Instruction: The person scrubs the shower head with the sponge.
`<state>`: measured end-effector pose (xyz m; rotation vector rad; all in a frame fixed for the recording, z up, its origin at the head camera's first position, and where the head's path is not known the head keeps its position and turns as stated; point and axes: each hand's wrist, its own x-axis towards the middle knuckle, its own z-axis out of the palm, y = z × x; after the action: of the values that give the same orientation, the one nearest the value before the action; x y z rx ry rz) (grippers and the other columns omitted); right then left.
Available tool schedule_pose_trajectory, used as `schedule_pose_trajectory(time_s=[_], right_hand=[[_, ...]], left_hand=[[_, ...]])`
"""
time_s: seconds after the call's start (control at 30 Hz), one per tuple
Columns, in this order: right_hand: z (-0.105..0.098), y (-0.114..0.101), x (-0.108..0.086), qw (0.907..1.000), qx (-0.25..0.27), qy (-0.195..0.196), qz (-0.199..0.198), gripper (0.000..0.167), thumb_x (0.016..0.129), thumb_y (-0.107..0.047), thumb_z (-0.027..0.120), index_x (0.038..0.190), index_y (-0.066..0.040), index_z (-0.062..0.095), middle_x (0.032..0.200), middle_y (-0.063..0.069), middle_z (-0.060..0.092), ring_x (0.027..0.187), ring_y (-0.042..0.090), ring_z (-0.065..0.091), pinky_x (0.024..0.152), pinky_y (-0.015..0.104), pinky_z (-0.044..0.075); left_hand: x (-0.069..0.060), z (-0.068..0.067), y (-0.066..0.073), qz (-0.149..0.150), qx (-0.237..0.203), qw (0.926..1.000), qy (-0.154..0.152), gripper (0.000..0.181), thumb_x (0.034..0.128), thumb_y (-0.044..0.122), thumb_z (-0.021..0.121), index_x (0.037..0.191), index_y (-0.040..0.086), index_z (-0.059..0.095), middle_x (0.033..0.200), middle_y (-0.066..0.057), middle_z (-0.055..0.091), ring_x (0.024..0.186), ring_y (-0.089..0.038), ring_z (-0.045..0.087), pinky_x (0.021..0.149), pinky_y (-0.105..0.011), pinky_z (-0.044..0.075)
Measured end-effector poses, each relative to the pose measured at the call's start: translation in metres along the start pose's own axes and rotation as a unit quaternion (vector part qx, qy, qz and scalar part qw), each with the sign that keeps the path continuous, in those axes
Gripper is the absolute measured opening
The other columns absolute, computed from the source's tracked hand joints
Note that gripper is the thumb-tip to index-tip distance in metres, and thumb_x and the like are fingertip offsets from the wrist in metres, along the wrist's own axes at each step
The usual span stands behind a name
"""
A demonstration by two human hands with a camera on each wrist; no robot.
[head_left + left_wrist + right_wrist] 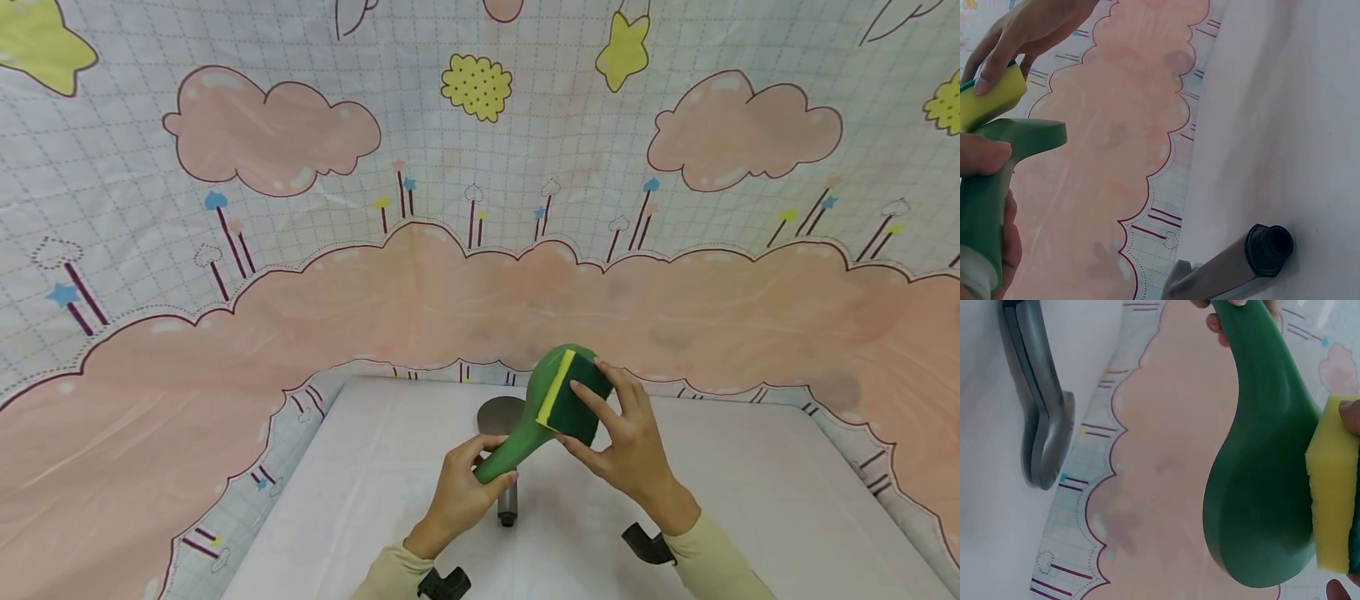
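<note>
1. We see a smooth, glossy green shower head (1266, 481) with a rounded, bulbous head and a tapering handle, held aslant above the tabletop, its head up and away from the person.

2. Against that rounded head sits a block-shaped sponge (573, 418), yellow with a dark green scouring layer; in the right wrist view we see its yellow side meeting the green surface.

3. The left hand (459, 490) is closed about the handle near its lower end, the thumb lying along one side and the fingers curled round the other.

4. The right hand (636, 450) grips the sponge by its edges, fingers spread and bent, thumb at the lower edge; the palm stands off from the block.

5. Below them, a grey shower head (501, 413) lies on the white table (352, 492), its disc toward the far edge and its dark threaded end toward the person. From above, we see the green handle cross in front of it.

6. We find tabletop on both sides of the forearms, the side edges well apart from the hands. Past the far edge rises a cloud-printed cloth (337, 325).
</note>
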<state>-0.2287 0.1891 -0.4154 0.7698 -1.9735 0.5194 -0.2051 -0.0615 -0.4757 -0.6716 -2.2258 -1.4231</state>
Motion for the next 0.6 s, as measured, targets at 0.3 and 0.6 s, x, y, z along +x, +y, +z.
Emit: schedule_pose_trajectory(time_s=[0.3,0.6], right_hand=[[-0.006,0.012,0.005,0.9985,0.027,0.002,0.048,0.071,0.088,-0.068,0.054,0.132,-0.012,0.061,0.143,0.026,0.045,0.128,0.040,0.044,0.087,0.058,0.049],[-0.010,0.020,0.004,0.9946,0.048,0.008,0.092,0.072,0.086,-0.068,0.058,0.132,-0.013,0.061,0.146,0.023,0.044,0.128,0.041,0.044,0.085,0.051,0.043]], left_hand=[[-0.002,-0.001,0.000,0.010,0.017,0.9998,0.000,0.043,0.0723,0.006,0.085,0.111,0.016,0.068,0.103,0.003,0.070,0.082,-0.006,0.058,0.068,-0.022,0.048],[-0.006,-0.001,-0.002,0.038,0.053,0.9979,-0.001,0.045,0.0710,0.006,0.086,0.111,0.013,0.067,0.101,0.001,0.069,0.081,-0.004,0.056,0.066,-0.020,0.049]])
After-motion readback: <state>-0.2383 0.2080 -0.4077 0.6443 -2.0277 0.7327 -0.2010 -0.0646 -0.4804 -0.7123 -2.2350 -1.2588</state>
